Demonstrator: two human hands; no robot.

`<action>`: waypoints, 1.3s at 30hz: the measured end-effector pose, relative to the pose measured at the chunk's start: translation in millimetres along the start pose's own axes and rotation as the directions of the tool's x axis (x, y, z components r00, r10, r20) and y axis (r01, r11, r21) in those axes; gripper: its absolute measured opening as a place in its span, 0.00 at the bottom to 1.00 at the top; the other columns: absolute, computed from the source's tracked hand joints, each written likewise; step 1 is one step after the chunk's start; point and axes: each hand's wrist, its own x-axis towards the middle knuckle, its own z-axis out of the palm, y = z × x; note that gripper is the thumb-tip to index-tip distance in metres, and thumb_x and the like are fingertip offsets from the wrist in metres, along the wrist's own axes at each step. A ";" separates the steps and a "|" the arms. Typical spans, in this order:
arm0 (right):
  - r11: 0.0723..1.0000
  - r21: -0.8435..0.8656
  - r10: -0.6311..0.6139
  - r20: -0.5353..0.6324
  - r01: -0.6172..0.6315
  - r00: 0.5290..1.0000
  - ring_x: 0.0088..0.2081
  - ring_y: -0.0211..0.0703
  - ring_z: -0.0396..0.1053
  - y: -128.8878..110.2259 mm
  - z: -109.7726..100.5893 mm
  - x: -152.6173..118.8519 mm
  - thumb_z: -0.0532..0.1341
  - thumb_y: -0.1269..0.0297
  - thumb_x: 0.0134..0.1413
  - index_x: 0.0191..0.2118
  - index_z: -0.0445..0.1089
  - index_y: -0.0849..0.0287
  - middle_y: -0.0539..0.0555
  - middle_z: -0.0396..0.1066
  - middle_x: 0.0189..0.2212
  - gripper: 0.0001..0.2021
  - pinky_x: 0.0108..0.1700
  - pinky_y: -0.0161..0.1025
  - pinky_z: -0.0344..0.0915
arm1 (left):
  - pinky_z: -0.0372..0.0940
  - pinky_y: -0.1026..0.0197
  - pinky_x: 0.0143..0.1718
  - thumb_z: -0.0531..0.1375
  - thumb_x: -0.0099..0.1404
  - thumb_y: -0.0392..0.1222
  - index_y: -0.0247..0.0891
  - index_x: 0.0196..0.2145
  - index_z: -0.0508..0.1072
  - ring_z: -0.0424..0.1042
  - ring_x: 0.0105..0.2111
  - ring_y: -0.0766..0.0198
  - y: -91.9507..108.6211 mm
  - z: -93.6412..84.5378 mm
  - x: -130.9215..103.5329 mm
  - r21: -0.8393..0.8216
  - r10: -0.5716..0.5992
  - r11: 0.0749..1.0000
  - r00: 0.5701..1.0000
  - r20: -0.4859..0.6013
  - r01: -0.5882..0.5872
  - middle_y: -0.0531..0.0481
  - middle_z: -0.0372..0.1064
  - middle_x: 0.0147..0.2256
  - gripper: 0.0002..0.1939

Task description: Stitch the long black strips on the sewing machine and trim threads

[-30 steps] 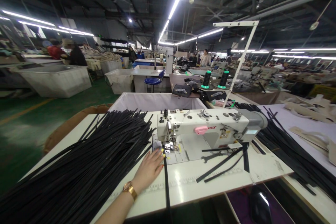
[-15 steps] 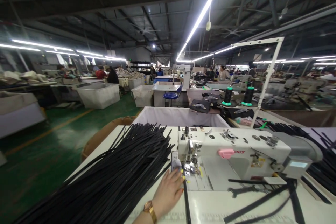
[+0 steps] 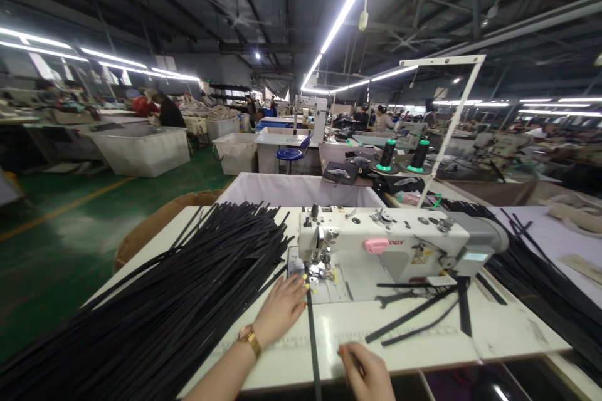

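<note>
A narrow black strip (image 3: 313, 338) runs from the front table edge up to the needle area of a white sewing machine (image 3: 348, 235). Flat beside that strip, just left of the presser foot (image 3: 320, 270), lies my left hand (image 3: 281, 307); its fingers are stretched out and the fingertips touch the strip's edge. A gold watch is on this wrist. My right hand (image 3: 367, 371) is over the table's front edge, right of the strip, thumb and fingers pinched together. What they hold, if anything, is too small to make out.
A large heap of black strips (image 3: 188, 288) covers the table's left side. Loose strips (image 3: 409, 316) and a wrench (image 3: 392, 299) lie on the right. Behind the machine stand a cloth-lined bin (image 3: 282, 188) and two black thread cones (image 3: 386, 155). Other people sit farther off.
My right hand has come into view at the front of the table. The view has shifted, so the machine sits farther left and higher. My left hand stays near the needle.
</note>
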 end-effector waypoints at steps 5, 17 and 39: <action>0.979 -0.200 -0.071 -0.121 0.045 0.990 0.26 0.39 0.65 18.1 8.8 53.3 0.49 0.58 0.66 0.29 0.70 0.59 0.50 0.70 0.22 0.20 0.31 0.33 0.58 | 0.50 0.40 0.64 0.52 0.72 0.45 0.47 0.61 0.65 0.56 0.64 0.53 -4.8 6.1 -0.9 0.004 0.004 1.000 1.000 0.006 -0.004 0.49 0.60 0.63 0.21; 0.955 -0.291 -0.064 -0.029 0.053 0.997 0.32 0.42 0.72 24.2 18.0 47.4 0.52 0.67 0.62 0.34 0.71 0.57 0.52 0.76 0.28 0.11 0.34 0.35 0.56 | 0.49 0.40 0.64 0.52 0.72 0.45 0.46 0.61 0.64 0.56 0.64 0.52 -5.4 8.4 -0.3 -0.002 0.002 1.000 1.000 0.003 -0.002 0.49 0.59 0.64 0.21; 0.954 -0.292 -0.072 -0.017 0.064 0.997 0.31 0.43 0.73 28.8 19.7 50.0 0.54 0.68 0.61 0.35 0.71 0.56 0.51 0.76 0.28 0.09 0.33 0.35 0.56 | 0.52 0.39 0.63 0.54 0.70 0.42 0.42 0.59 0.67 0.59 0.62 0.50 -6.2 7.8 6.2 0.028 -0.011 1.000 0.999 0.042 0.010 0.45 0.61 0.62 0.20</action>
